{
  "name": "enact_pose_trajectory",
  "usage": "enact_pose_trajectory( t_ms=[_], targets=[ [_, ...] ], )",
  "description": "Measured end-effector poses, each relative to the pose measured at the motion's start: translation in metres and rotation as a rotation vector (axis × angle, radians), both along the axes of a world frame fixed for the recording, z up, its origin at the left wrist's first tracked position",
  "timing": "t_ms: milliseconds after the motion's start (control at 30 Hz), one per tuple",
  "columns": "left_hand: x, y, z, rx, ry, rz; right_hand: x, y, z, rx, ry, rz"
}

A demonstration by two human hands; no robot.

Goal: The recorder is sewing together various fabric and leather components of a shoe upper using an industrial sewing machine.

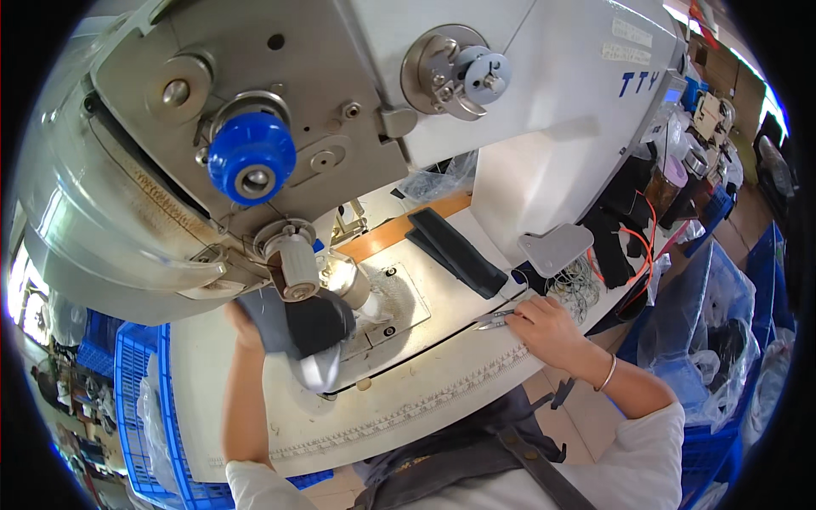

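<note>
A dark grey and black fabric piece (316,327) is held at the left of the sewing machine's needle area by my left hand (245,326); most of its fingers are hidden behind the cloth. Below the fabric hangs a pale, shiny flap (320,371), blurred by motion. At the right of the sewing bed, my right hand (544,327) rests low over the table, closed around small metal thread snips (495,320) whose tips point left. Beyond that hand, a stack of dark fabric strips (456,252) lies on the bed.
The sewing machine head (255,93) looms over the work. A grey plate (557,249), tangled thread (576,289) and an orange cord (653,234) lie to the right. A measuring tape (408,414) runs along the table's near edge. Blue crates (140,399) stand beside the table.
</note>
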State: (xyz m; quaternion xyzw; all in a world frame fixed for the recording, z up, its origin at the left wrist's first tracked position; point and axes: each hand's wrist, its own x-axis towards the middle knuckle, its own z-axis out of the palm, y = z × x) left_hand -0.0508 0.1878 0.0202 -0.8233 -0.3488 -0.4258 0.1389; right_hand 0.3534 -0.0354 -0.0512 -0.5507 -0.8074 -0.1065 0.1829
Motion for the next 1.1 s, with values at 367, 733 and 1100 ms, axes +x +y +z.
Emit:
enact_pose_trajectory(
  t_ms=[367,733,1100],
  targets=[
    [-0.06,0.023,0.022,-0.095,-0.955,0.129,-0.052,0.073,0.048,0.089,0.363,0.25],
    [0.006,0.071,0.004,-0.316,-1.014,-0.052,-0.138,0.227,0.128,-0.178,0.967,0.249],
    [0.04,0.09,-0.013,-0.443,-0.895,-0.131,-0.142,0.235,0.117,-0.188,0.951,0.189]
  ],
)
